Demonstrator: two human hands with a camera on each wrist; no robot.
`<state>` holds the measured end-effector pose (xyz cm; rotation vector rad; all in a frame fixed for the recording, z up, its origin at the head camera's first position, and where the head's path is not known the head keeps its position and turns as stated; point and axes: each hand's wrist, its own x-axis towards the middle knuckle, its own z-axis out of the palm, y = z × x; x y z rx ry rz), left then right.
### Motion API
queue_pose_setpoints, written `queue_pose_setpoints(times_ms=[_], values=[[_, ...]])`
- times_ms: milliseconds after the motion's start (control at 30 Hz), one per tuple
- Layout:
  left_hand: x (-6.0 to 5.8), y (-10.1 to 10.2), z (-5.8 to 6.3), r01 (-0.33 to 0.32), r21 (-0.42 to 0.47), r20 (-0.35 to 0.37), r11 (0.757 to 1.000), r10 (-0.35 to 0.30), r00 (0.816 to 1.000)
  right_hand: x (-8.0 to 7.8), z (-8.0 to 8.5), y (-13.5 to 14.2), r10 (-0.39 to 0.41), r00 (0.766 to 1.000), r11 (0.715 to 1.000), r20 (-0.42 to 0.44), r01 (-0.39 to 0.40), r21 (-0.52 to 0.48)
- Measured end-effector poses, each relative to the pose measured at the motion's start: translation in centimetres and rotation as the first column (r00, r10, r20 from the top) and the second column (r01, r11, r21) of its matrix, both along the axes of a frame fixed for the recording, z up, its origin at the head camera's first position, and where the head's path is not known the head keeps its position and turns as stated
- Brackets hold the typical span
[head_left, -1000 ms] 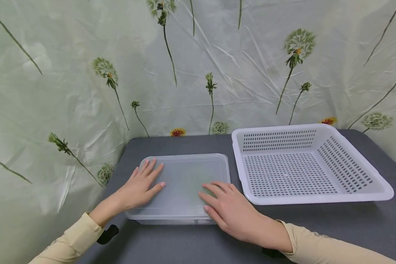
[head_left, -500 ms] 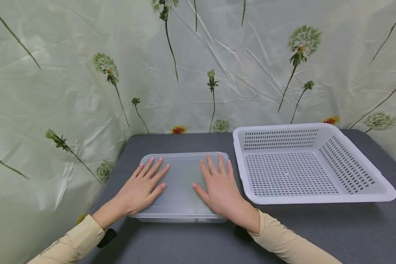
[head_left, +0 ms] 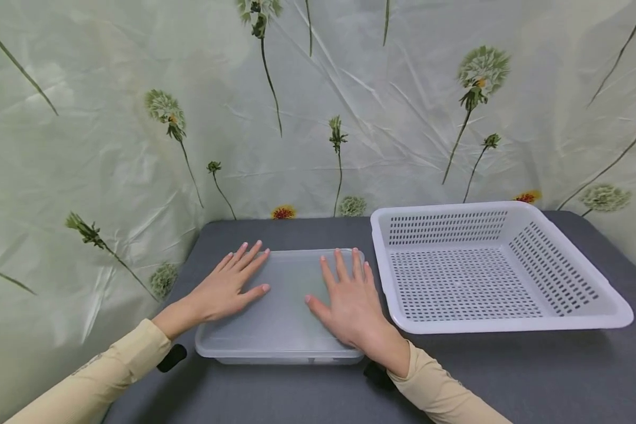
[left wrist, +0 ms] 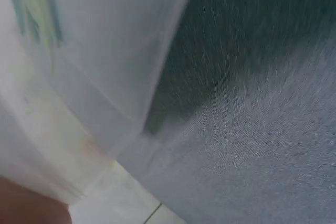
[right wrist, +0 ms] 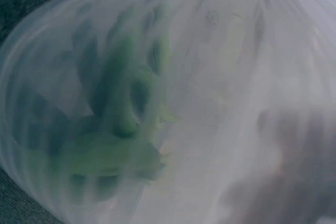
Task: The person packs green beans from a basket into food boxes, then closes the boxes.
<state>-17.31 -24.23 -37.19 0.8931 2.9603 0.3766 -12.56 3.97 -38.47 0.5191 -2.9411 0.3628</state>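
Observation:
A translucent plastic box with a frosted lid [head_left: 291, 300] lies on the grey table in front of me. Over the lid's left side lies my left hand [head_left: 225, 294], fingers straight and fanned, fingertips around the far left corner. My right hand [head_left: 350, 306] rests on the lid's right half with fingers spread and pointing forward. Blurred green curved shapes [right wrist: 113, 129] show through the box wall in the right wrist view. In the left wrist view the cloudy box wall [left wrist: 121, 61] stands beside dark table cloth, and a patch of blurred green shows through it.
A white perforated plastic basket [head_left: 466, 282] stands right of the box, close to the right hand. Grey cloth covers the table [head_left: 286, 394]. Behind and to the left hangs a pale curtain [head_left: 275, 165] with printed dandelions.
My right hand has moved from the lid's front right edge, fingers bent, to lying forward with fingers spread. The left hand has turned slightly on the lid's left side.

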Motion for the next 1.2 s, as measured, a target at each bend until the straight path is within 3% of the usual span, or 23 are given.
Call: queue_pose_setpoints(times_ms=[233, 367, 467, 600, 667, 767, 900, 1033, 1200], values=[[-0.9, 0.7, 1.1, 0.051, 0.006, 0.059, 0.999, -0.051, 0.997, 0.4, 0.4, 0.6, 0.012, 1.0, 0.999, 0.022, -0.013, 0.041], [-0.2, 1.4, 1.8, 0.033, -0.028, 0.096, 0.999, -0.031, 0.995, 0.2, 0.4, 0.7, 0.018, 1.0, 0.999, 0.018, -0.019, 0.038], [1.5, 1.9, 1.5, 0.006, -0.022, 0.093, 1.0, -0.004, 0.996, 0.0, 0.4, 0.8, 0.006, 1.0, 0.999, -0.003, -0.006, 0.052], [4.8, 2.1, 0.2, -0.048, 0.013, 0.064, 0.999, 0.047, 0.997, -0.2, 0.4, 0.7, 0.007, 1.0, 0.999, -0.024, -0.006, 0.034], [6.2, 2.1, -0.4, -0.073, 0.008, 0.025, 0.997, 0.073, 0.997, -0.2, 0.4, 0.6, 0.01, 1.0, 1.0, -0.025, -0.01, 0.023], [7.3, 2.2, -1.2, -0.104, -0.015, -0.061, 0.994, 0.103, 0.993, -0.2, 0.3, 0.5, 0.011, 0.999, 1.0, -0.033, -0.011, 0.014], [7.7, 2.4, -1.7, -0.13, -0.035, -0.137, 0.991, 0.124, 0.983, 0.0, 0.1, 0.5, 0.015, 0.999, 1.0, -0.045, -0.014, 0.011], [7.6, 2.5, -2.0, -0.12, -0.032, -0.157, 0.992, 0.113, 0.981, 0.0, 0.1, 0.8, 0.014, 0.998, 1.0, -0.056, -0.015, -0.013], [7.2, 2.7, -1.2, -0.117, 0.011, -0.076, 0.993, 0.117, 0.99, 0.3, 0.7, 1.0, 0.035, 0.982, 0.995, -0.186, -0.051, -0.083]])
